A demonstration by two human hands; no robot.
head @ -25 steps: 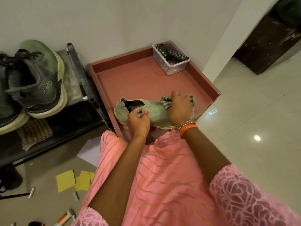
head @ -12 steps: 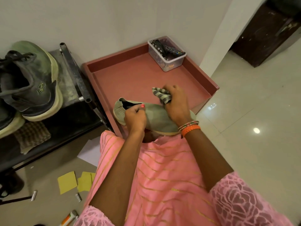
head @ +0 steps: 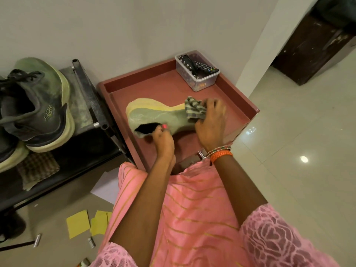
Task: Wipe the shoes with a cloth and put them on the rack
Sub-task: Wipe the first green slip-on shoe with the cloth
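1. Sneakers [head: 36, 110] sit on the dark rack [head: 90, 97], far left.
2. Left hand [head: 163, 139] pinches the green shoe [head: 156, 116] at its opening, tilted over the red tray [head: 240, 105].
3. Right hand [head: 210, 124] grips the striped cloth [head: 194, 110] against the shoe's toe.

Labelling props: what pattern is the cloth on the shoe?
Grey and pale-green stripes on the cloth, bunched in the right hand. Head view, the only one.
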